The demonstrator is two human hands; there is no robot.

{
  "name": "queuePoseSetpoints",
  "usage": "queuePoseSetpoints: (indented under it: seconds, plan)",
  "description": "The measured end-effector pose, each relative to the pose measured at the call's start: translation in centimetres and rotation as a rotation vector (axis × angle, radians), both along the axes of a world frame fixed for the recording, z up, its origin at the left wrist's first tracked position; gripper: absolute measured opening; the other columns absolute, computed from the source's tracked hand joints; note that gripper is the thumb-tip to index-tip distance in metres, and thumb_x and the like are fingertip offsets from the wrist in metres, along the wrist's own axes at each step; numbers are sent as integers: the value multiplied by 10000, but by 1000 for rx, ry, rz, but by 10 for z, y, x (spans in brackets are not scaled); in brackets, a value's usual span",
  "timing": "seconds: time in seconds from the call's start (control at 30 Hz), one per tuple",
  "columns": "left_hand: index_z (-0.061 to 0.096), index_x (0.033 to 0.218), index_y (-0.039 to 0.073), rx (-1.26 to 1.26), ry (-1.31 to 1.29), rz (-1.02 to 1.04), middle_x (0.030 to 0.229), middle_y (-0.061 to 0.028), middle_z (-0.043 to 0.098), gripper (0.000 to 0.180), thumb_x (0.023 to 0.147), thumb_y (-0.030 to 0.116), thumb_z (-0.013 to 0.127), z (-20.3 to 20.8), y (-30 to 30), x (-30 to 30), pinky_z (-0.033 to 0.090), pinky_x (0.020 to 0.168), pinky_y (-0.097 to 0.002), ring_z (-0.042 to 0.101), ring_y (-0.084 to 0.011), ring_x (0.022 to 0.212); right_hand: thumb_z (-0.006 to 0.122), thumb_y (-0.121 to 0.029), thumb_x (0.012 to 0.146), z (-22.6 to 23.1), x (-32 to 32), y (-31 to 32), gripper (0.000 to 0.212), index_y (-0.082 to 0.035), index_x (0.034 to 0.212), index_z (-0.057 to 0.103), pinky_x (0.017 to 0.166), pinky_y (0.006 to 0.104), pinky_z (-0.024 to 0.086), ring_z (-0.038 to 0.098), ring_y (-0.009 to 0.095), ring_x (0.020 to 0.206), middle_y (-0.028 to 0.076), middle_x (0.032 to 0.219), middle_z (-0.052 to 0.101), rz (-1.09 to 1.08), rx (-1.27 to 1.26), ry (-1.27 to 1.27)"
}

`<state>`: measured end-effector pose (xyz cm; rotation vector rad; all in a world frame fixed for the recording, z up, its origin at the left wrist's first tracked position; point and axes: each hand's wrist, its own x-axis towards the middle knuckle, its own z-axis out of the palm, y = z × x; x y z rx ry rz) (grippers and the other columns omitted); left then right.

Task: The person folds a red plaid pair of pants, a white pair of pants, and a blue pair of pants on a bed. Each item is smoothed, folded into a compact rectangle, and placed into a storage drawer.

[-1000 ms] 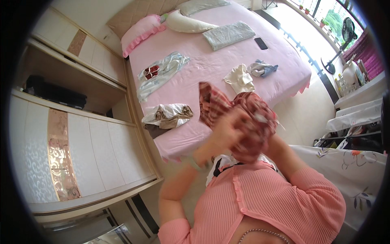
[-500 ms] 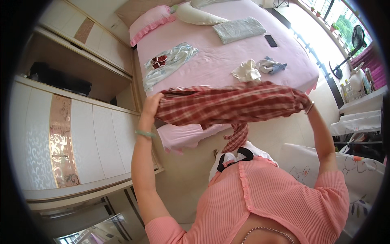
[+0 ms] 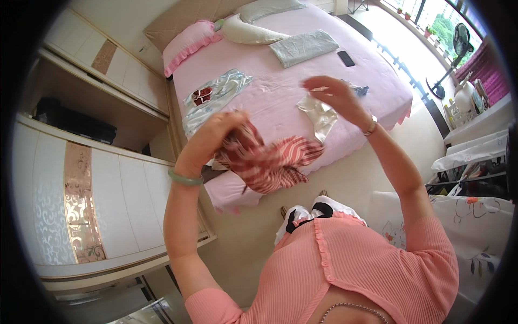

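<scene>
A red-and-white plaid garment [image 3: 267,164], blurred by motion, hangs bunched from my left hand [image 3: 213,132] over the near edge of the bed. The fingers of that hand are closed on its top end. My right hand [image 3: 340,97] is raised apart from it, fingers stretched out and holding nothing. Just beyond that hand lies a cream satin garment [image 3: 318,116], and a crumpled blue-grey cloth [image 3: 359,90] is partly hidden behind it. Farther left, a pale blue shiny garment [image 3: 229,89] is spread out with a small dark red item [image 3: 202,96] on top.
A pink-sheeted bed [image 3: 264,92] carries a folded grey blanket [image 3: 305,47], a black phone [image 3: 346,58] and a ruffled pink pillow [image 3: 189,47]. White cabinets [image 3: 118,200] stand along the left. At the right are a black fan [image 3: 461,40] and a cloth-covered surface [image 3: 469,237].
The plaid garment, stretched between both hands before, now dangles from the left hand alone. My right hand has let go and moved left and away from me, over the bed.
</scene>
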<state>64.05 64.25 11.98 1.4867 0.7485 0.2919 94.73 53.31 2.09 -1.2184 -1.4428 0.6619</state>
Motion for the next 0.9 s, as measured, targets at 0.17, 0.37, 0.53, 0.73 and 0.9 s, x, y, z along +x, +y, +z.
queuePoseSetpoints:
  seconds: [0.17,0.37,0.53,0.73,0.9]
  plan:
    - [681,860,-5,186,110,-276,735,49,624,300,944,276,620,55,-28,8,423,599,-203,504,-20,656,741,-153,836,38,-68,36,469,-75,1276,598,882,354,500,642,233,1008,137,1165,667,392,-2,-346]
    - [706,872,-18,265,117,-140,780,41,643,246,903,224,673,107,-28,-57,446,656,-208,528,-22,712,756,-172,803,34,-84,35,445,-38,1194,592,827,355,505,643,253,941,150,1073,665,368,-152,-407]
    - [677,827,-17,354,174,-150,710,68,591,290,865,265,730,113,-20,-86,385,564,-183,468,-6,650,679,-41,794,31,-73,34,350,-60,1138,616,786,320,532,663,206,876,100,1003,687,-111,146,-171]
    - [725,819,-1,572,500,-104,632,15,610,302,868,298,729,115,-16,-107,391,554,-217,496,-19,621,580,-34,941,64,-42,23,189,30,1107,643,842,266,514,623,128,932,62,1024,656,346,-59,412]
    - [728,800,30,970,688,-122,578,-45,580,291,822,318,755,116,-17,-113,421,642,-290,497,-125,526,547,-256,963,107,9,10,287,9,1043,620,830,281,498,600,135,914,60,993,631,684,-62,534]
